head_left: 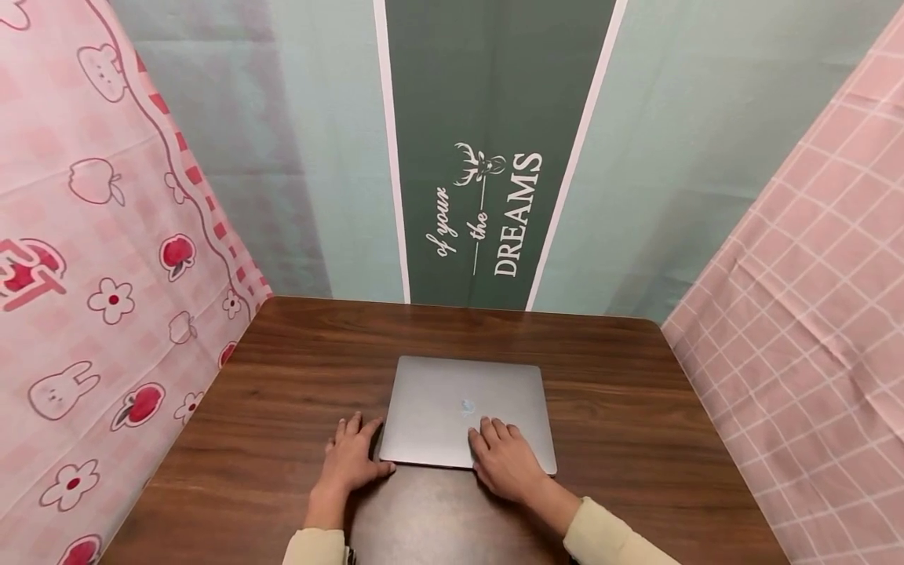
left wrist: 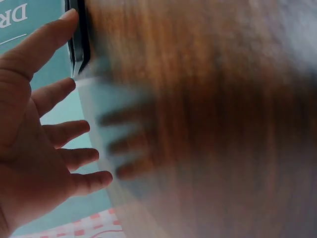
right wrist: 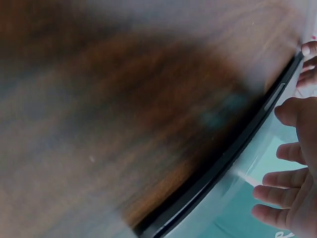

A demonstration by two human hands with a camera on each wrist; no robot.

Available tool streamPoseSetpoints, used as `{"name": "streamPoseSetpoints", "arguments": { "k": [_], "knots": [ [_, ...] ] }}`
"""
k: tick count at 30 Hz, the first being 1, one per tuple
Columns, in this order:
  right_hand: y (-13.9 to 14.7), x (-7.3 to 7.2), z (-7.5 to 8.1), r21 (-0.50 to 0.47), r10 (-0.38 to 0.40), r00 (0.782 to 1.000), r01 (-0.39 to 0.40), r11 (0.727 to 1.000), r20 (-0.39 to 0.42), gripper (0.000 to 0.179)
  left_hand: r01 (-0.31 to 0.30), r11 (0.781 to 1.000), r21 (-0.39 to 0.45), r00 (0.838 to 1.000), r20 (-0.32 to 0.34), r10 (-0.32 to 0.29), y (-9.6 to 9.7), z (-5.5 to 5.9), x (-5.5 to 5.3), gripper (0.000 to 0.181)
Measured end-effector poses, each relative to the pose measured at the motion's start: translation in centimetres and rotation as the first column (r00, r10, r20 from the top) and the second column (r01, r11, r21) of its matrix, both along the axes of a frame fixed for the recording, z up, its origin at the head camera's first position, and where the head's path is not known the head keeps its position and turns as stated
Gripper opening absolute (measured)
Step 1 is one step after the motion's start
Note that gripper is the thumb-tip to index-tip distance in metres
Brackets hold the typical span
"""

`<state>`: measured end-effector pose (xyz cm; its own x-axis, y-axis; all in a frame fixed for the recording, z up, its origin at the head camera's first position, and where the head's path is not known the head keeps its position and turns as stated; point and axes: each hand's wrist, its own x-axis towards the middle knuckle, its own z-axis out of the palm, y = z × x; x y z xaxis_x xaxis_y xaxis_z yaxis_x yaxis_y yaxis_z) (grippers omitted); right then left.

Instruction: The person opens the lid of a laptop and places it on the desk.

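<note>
A closed grey laptop [head_left: 438, 400] lies flat on the wooden table, a pale logo on its lid. Beside its left edge, my left hand [head_left: 349, 457] has its fingers spread, the thumb at the front left corner. The left wrist view shows that thumb against the laptop's dark edge [left wrist: 79, 42] and the other fingers apart. My right hand [head_left: 507, 461] is over the lid's front right part with fingers extended. From the right wrist, the laptop's front edge [right wrist: 233, 148] runs diagonally, and the right hand [right wrist: 299, 168] appears above it with its fingers straight.
The brown wooden table [head_left: 311, 345] reaches back to a green curtain [head_left: 466, 94] with white lettering. Pink patterned cloth [head_left: 106, 235] hangs along the left side, and pink checked cloth [head_left: 812, 314] along the right.
</note>
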<state>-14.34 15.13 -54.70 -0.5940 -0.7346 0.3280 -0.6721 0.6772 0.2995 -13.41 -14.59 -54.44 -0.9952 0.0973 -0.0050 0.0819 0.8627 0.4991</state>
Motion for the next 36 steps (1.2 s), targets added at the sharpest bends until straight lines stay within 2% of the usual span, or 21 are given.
{"name": "streamPoseSetpoints", "arguments": {
  "k": [9, 17, 26, 36],
  "knots": [
    [-1.1, -0.3, -0.2, 0.138, -0.028, 0.998, 0.019, 0.990, 0.058, 0.062, -0.016, 0.999, 0.038, 0.999, 0.041, 0.014, 0.2, -0.3, 0.0, 0.079],
    [-1.7, 0.0, -1.2, 0.197, -0.056, 0.994, 0.036, 0.980, 0.093, 0.059, -0.018, 1.000, 0.025, 0.997, 0.074, 0.016, 0.4, -0.2, 0.1, 0.082],
    [-1.5, -0.4, -1.0, 0.205, -0.021, 0.997, 0.006, 0.979, 0.071, 0.058, -0.023, 0.999, 0.022, 0.997, 0.073, 0.021, 0.6, -0.5, 0.0, 0.081],
    [-1.1, -0.7, -0.9, 0.237, 0.079, 0.997, -0.074, 0.969, -0.014, 0.051, -0.034, 0.999, 0.040, 0.998, 0.052, 0.032, 0.8, -0.8, -0.4, 0.082]
  ]
}}
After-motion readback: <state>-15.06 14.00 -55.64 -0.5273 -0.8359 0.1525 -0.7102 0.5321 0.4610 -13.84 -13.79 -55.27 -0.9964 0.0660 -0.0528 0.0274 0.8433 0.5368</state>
